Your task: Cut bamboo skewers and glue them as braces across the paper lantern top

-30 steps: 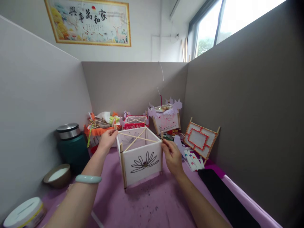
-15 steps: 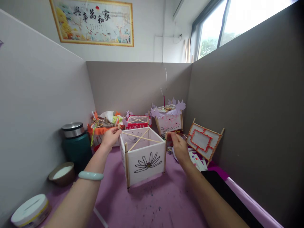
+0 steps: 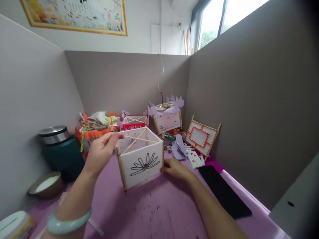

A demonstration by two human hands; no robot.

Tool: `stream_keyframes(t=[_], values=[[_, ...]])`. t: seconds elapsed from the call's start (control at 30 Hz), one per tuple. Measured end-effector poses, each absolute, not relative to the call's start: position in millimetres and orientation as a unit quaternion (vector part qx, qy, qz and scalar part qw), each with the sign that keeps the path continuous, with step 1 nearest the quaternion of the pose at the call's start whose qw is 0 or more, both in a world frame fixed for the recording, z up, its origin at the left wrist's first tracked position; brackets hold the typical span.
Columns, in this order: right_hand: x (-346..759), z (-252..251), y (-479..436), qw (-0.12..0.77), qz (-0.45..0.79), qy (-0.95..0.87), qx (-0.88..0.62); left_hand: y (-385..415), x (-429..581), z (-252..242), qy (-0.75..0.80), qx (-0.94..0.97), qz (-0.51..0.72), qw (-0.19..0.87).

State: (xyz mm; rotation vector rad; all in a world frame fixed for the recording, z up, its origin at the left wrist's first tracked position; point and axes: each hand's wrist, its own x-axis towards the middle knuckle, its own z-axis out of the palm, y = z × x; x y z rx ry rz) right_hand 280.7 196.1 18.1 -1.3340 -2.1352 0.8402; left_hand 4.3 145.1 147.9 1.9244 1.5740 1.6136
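A white box-shaped lantern frame (image 3: 143, 171) stands on the purple tabletop, with wooden corner posts and crossed sticks over its top opening. A black outlined flower is drawn on its front panel. My left hand (image 3: 101, 151), wearing a pale green bangle (image 3: 69, 224), has its thumb and fingers pinched together at the top of the lantern's left side. Whether those fingertips touch its edge, I cannot tell. Low on the right, my right hand (image 3: 176, 170) grips the bottom of the front right post, hiding that post's foot.
Behind stand an orange-trimmed lantern (image 3: 92, 134), a red-fringed one (image 3: 134, 125) and a purple-trimmed one (image 3: 169, 122). A framed panel (image 3: 203, 136), markers (image 3: 194, 158) and a black phone-like slab (image 3: 224, 189) lie right. A bottle (image 3: 61, 156), bowl (image 3: 47, 184) and tub (image 3: 16, 225) stand left.
My right hand has come down from beside the top of the right post to its foot. My left hand has left the back left post and moved nearer. The view has shifted right.
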Motion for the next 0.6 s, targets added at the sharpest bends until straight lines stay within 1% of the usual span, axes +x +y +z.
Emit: stream_keyframes(t=[0.07,0.13,0.27,0.33,0.4,0.6], values=[[280.4,14.0,197.0,0.232,0.299,-0.784,-0.492,128.1,11.5,144.9,0.509,0.702,0.484,0.116],[279.5,11.4,197.1,0.222,0.291,-0.788,-0.496,117.3,16.1,137.1,0.513,0.715,0.463,0.101],[277.1,12.1,193.8,0.209,0.271,-0.793,-0.504,110.0,18.1,117.0,0.546,0.678,0.492,-0.026],[275.0,14.0,191.0,0.205,0.263,-0.797,-0.504,109.4,15.1,110.9,0.543,0.676,0.494,-0.064],[271.6,15.0,188.1,0.198,0.26,-0.804,-0.497,109.5,9.0,108.8,0.538,0.678,0.498,-0.054],[260.5,9.6,182.7,0.184,0.247,-0.823,-0.478,113.9,-12.7,101.7,0.565,0.617,0.546,0.042]])
